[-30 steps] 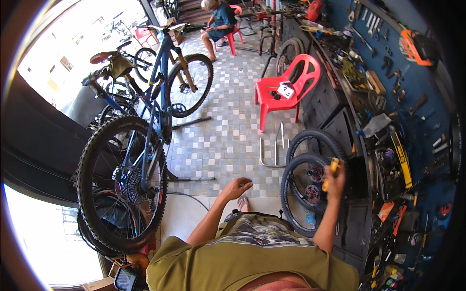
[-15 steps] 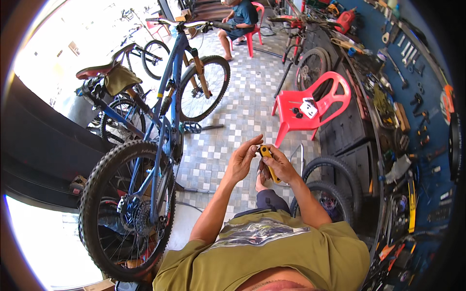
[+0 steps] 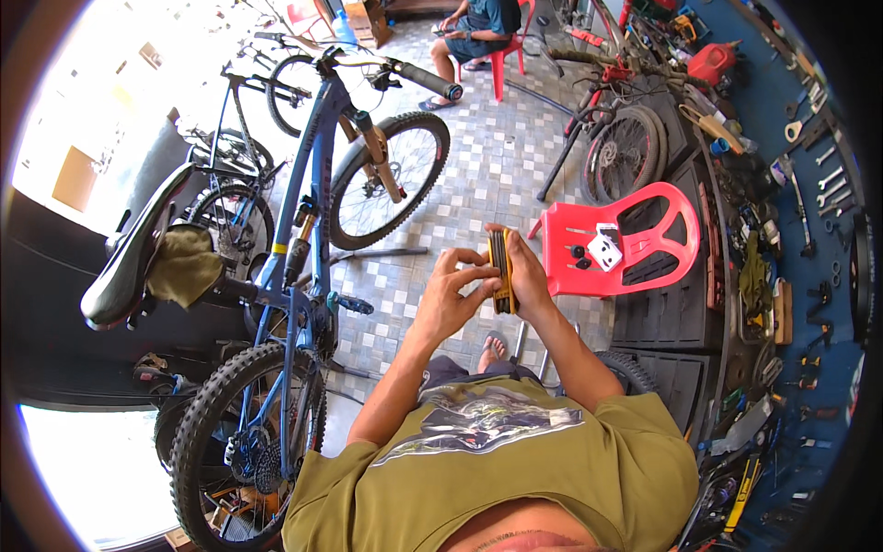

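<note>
In front of my chest, a yellow-and-black folding multi-tool (image 3: 501, 272) stands nearly upright, its stack of folded keys facing my left side. My right hand (image 3: 531, 281) is wrapped round its right side. From the left, the thumb and fingers of my left hand (image 3: 452, 293) are bent and pinch at the keys; whether one is pulled out cannot be seen. Left of my hands stands a blue mountain bike (image 3: 317, 156) with a black saddle (image 3: 138, 253) and an olive bag (image 3: 184, 265) under it.
A red plastic chair (image 3: 676, 248) at right bears a white card (image 3: 604, 248) and small dark parts. Beyond it are another bike's wheel (image 3: 625, 156) and a seated person (image 3: 486, 37). A tool wall (image 3: 832, 230) and dark drawers (image 3: 658, 313) line the right side.
The multi-tool has turned so its folded keys show. My left fingers, stretched out before, have bent onto it. The view has shifted, with the chair and bike appearing in new places.
</note>
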`<state>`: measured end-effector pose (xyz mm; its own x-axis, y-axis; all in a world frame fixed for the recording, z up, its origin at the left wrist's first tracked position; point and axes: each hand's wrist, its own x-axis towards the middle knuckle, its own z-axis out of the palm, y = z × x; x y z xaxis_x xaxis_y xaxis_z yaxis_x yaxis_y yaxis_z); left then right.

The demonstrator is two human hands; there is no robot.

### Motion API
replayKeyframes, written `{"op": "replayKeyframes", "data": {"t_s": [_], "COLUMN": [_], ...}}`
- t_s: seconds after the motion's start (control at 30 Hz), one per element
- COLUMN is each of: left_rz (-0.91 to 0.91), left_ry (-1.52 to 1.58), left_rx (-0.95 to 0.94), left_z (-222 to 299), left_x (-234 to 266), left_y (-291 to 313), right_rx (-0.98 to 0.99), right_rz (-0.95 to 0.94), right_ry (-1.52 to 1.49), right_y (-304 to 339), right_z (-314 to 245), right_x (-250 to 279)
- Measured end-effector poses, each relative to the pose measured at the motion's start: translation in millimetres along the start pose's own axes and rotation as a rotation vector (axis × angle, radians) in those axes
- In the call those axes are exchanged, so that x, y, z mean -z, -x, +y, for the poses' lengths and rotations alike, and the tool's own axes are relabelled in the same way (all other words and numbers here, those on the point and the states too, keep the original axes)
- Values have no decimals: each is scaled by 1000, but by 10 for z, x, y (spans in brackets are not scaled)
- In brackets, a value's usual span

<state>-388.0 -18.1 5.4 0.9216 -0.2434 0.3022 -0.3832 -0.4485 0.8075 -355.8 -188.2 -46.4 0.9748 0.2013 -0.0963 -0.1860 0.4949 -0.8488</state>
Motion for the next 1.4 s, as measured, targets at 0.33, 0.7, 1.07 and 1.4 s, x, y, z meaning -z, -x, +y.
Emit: {"op": "replayKeyframes", "data": {"t_s": [0.33,0.7,1.07,1.4], "left_rz": [61,-34,64,-56], "left_ry": [134,80,123,757], "left_rx": [24,-8,-193,237], "left_z": [-288,-695,-638,-900], "left_x": [432,526,747,572], "left_y": [-951,-1386,-1707,-2307], "right_rx": [-63,88,0,-149], "right_rz": [-30,5,-53,-47], "right_ry": [-373,-293,64,-34], "right_y": [-932,-1305,-1315,-1225], "right_z": [-293,-232,-535,-1066], "right_x": [-279,-613,-488,-423]}}
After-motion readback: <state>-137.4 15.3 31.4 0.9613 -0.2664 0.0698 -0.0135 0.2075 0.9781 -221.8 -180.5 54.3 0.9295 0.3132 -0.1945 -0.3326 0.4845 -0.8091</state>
